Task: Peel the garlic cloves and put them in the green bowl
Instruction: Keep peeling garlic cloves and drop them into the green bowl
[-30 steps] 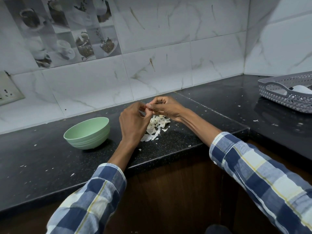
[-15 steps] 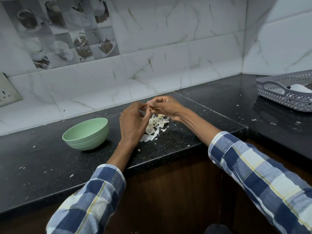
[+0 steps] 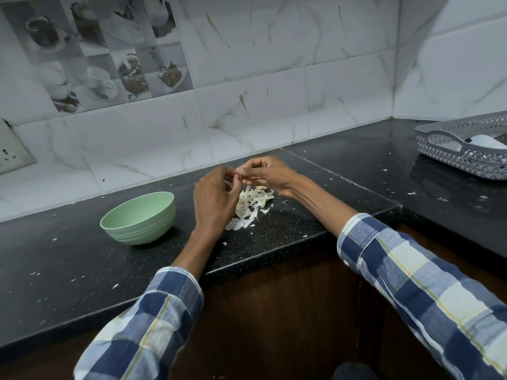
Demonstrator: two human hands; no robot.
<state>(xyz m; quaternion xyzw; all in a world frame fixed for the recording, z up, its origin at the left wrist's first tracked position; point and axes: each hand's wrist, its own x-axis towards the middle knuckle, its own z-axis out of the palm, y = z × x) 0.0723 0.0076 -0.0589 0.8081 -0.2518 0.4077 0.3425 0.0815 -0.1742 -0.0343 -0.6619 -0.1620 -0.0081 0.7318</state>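
Observation:
My left hand (image 3: 214, 198) and my right hand (image 3: 267, 174) meet fingertip to fingertip above the black counter (image 3: 288, 229). Between the fingertips both pinch a small garlic clove (image 3: 238, 172), mostly hidden by the fingers. A pale strip of skin hangs by my left fingers. Directly below the hands lies a heap of white garlic peels (image 3: 251, 204). The green bowl (image 3: 140, 218) stands upright on the counter to the left of my left hand; its inside is not visible.
A grey perforated basket (image 3: 463, 149) with a white object in it sits at the far right of the counter. Small peel flakes are scattered over the counter. A wall socket (image 3: 11, 149) is at the left on the tiled backsplash.
Both hands stay together over the peel heap, with only small finger movements on the clove. The bowl and the heap have not moved.

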